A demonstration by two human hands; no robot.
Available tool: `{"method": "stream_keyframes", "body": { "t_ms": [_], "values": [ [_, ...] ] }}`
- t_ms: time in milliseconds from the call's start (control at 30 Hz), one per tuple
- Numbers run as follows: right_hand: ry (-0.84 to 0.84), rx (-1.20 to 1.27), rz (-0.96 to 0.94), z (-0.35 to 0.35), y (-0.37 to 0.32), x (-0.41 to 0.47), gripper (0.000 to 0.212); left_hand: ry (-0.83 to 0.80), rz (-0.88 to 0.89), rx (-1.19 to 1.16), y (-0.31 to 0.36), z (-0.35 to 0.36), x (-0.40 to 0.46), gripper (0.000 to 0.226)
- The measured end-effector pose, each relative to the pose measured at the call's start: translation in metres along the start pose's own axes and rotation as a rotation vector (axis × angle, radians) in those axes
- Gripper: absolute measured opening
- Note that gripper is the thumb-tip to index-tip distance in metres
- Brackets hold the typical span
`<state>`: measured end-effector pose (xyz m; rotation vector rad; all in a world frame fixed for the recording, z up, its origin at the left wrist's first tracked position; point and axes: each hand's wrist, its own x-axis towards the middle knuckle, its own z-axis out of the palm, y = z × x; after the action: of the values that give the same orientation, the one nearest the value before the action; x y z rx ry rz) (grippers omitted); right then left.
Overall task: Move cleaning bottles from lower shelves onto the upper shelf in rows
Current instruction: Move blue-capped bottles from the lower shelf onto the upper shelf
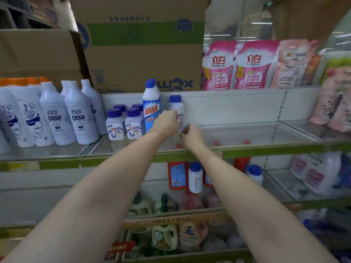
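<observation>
Head: L fingers point(171, 118) grip bottle point(177, 107) (upright).

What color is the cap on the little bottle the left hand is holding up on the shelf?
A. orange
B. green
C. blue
C: the left hand grips a small white bottle whose cap is blue, like those on the small bottles beside it.

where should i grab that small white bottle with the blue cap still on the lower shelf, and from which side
Wrap your grip round the plain round body of the small white bottle, below its blue cap, coming straight in from the open front of the shelf. It stands upright, with a red bottle close on its left and more red packaging right behind, so a side approach looks crowded; the front is unobstructed.
</observation>
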<state>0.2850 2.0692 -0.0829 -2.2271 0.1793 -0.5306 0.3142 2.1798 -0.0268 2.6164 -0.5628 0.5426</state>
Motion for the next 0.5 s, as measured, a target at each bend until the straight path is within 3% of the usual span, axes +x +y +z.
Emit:
{"method": "stream_keyframes", "body": {
  "t_ms": [100,233,500],
  "values": [
    [0.105,0.003,-0.061,-0.004,-0.004,-0.037,0.007,-0.04,0.004,-0.007,-0.009,-0.01,-0.04,0.009],
    [0.04,-0.068,-0.057,0.013,0.008,-0.093,0.009,-0.144,-0.04,0.013,-0.03,-0.014,-0.096,0.023],
    [-0.053,-0.006,0.209,0.051,0.055,-0.193,0.005,-0.318,-0.207,-0.14,-0.07,0.03,-0.212,0.014]
  ]
}}
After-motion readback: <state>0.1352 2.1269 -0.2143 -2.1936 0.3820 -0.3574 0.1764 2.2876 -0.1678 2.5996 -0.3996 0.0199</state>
